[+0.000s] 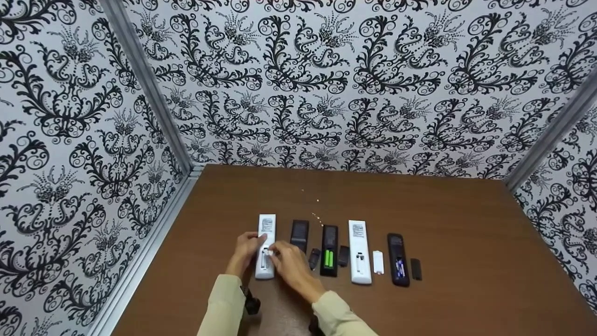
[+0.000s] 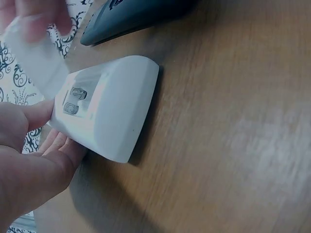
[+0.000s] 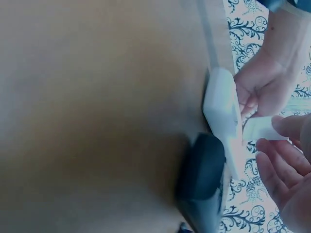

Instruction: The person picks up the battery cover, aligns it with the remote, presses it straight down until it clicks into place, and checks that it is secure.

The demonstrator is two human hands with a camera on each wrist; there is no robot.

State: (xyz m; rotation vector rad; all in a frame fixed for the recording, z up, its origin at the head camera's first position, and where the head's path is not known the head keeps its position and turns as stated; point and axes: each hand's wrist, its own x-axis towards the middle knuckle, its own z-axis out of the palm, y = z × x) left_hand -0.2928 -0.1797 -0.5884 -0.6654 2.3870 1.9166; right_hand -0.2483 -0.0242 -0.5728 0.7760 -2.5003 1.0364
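And there's the white remote (image 1: 268, 241), leftmost on the surface (image 1: 466, 224), back open: left hand's (image 1: 245, 247) fingers clamped on its sides, right hand's (image 1: 291, 266) pinching its detached cover (image 3: 260, 128). Four loose covers (image 1: 378, 262) lie beside four other remotes (image 1: 329, 235), none refitted.

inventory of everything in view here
gripped remote: 1, white, first from left
pinched cover: 1, white, by gripped remote
other remote: 1, white, fourth
black remotes: 3, black, second, third, fifth
black covers: 3, black, beside black remotes
loose cover: 1, white, beside fourth remote
green batteries: 2, green, third remote
blue batteries: count unclear, blue, fifth remote
specks: several, pale, beyond remotes
table: 1, brown, under remotes
walls: 3, black and white, around table
metal framing: several bars, grey, wall edges
left hand: 1, bare, on gripped remote
right hand: 1, bare, on pinched cover
sleeves: 2, cream, foreground
wrist devices: 2, black, by sleeves
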